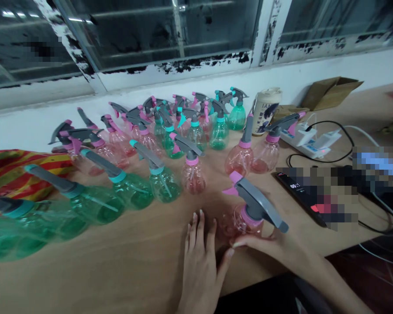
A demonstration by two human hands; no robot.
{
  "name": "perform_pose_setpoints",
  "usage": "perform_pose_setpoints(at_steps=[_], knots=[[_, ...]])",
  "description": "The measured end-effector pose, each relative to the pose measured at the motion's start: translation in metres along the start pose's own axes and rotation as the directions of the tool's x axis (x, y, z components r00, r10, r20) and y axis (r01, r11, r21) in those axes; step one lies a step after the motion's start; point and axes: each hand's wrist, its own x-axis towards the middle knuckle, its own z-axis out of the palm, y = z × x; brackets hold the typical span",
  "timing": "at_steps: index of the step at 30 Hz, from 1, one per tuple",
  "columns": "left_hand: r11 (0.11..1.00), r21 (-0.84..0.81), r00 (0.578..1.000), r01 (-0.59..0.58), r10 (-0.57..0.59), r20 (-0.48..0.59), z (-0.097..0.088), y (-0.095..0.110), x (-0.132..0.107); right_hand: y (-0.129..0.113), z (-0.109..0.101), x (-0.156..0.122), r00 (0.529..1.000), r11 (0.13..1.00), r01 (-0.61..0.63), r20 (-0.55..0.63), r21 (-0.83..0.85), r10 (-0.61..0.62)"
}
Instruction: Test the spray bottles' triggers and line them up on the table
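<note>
A clear pink spray bottle (pixel 231 222) with a grey and pink trigger head stands near the table's front edge. My right hand (pixel 268 246) is around its lower part, thumb on the near side; the other fingers are mostly hidden behind it. Just left of the bottle, my left hand (pixel 199 257) lies palm down with its fingers stretched out. Its thumb tip comes close to my right thumb; whether they touch I cannot tell. Beyond my left fingertips stands a smaller-looking pink spray bottle (pixel 194 179). Green spray bottles (pixel 165 185) run in a row to the left.
Several more pink and green spray bottles (pixel 219 135) crowd along the wall. A white printed cup (pixel 265 111), an open cardboard box (pixel 330 93), a power strip (pixel 309 144) with chargers and a phone (pixel 298 196) are at right. Striped red-yellow cloth (pixel 49 163) lies left.
</note>
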Motion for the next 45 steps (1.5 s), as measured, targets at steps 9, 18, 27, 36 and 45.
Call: perform_pose_setpoints(at_steps=[9, 18, 27, 36, 45], knots=[[0.998, -0.059, 0.998, -0.008, 0.005, -0.059, 0.01, -0.003, -0.002, 0.002, -0.007, -0.018, 0.999, 0.992, 0.042, -0.027, -0.123, -0.045], [0.998, -0.039, 0.999, -0.044, 0.043, -0.029, 0.007, -0.003, -0.001, 0.015, -0.008, 0.014, 0.993, 0.934, 0.073, -0.067, -0.349, -0.102], [0.999, -0.025, 0.998, -0.036, 0.035, -0.046, 0.008, -0.004, -0.001, 0.032, -0.001, 0.075, 0.998, 0.901, 0.069, 0.04, -0.429, -0.057], [0.999, 0.019, 0.999, -0.029, 0.03, -0.027, 0.006, -0.003, 0.0, 0.028, 0.008, 0.097, 0.999, 0.881, 0.022, 0.038, -0.472, -0.004], [0.999, 0.026, 0.998, -0.041, 0.042, -0.05, 0.005, -0.004, 0.0, 0.029, 0.013, 0.107, 0.998, 0.903, -0.004, 0.055, -0.43, 0.03]])
